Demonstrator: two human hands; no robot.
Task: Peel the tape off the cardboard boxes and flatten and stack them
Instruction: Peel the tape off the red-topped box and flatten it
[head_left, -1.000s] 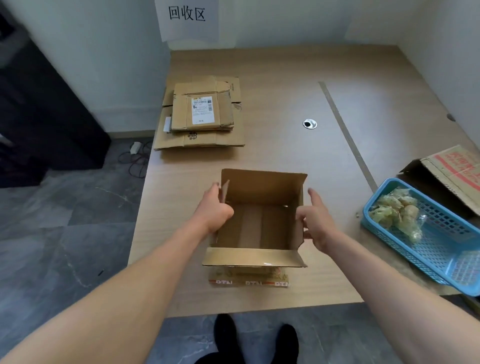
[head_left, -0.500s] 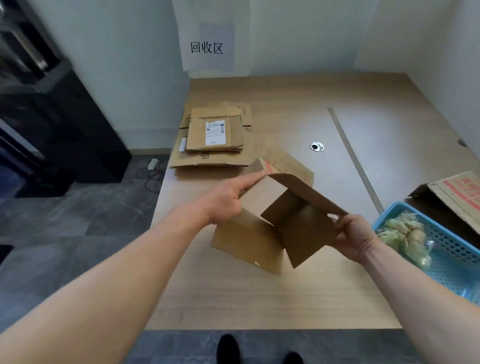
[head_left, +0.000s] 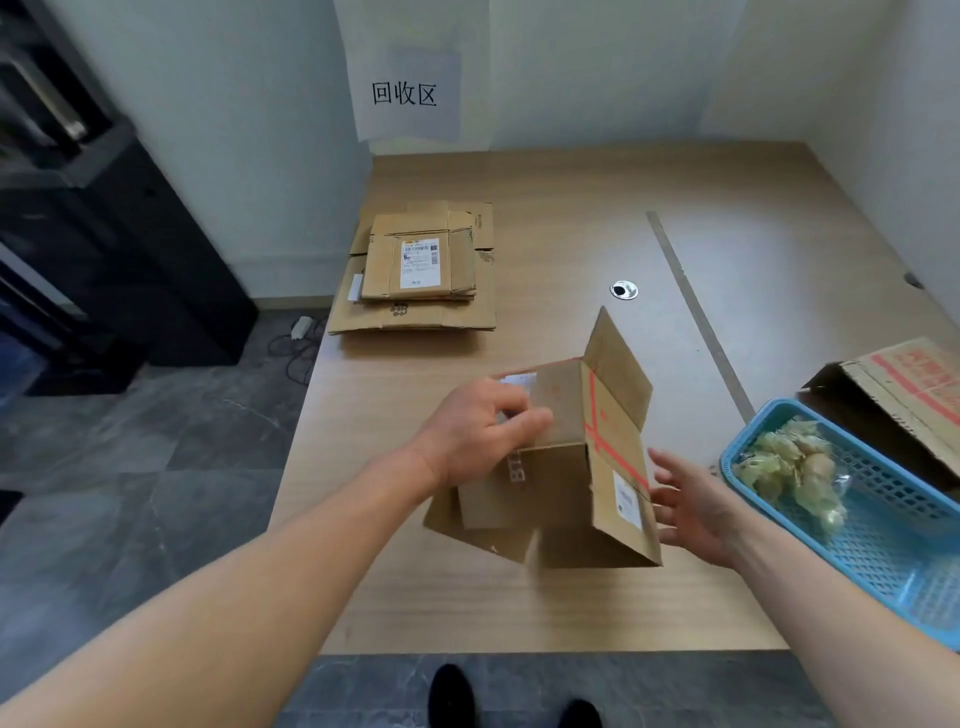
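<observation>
Likely step: flattening. The cardboard box (head_left: 561, 488) is tilted over the counter (head_left: 519, 613), flaps open. The left hand (head_left: 483, 431) curls its fingers over the top panel. The right hand (head_left: 691, 506) is spread and holds nothing, just beside the labelled side. Next: collapse the walls, then transfer to the flattened stack (head_left: 415, 270).

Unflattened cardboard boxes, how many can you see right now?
2. One open box is held by the left hand, front and centre; a red-printed box lies at the right edge behind the blue basket. More may sit off-frame.
</observation>
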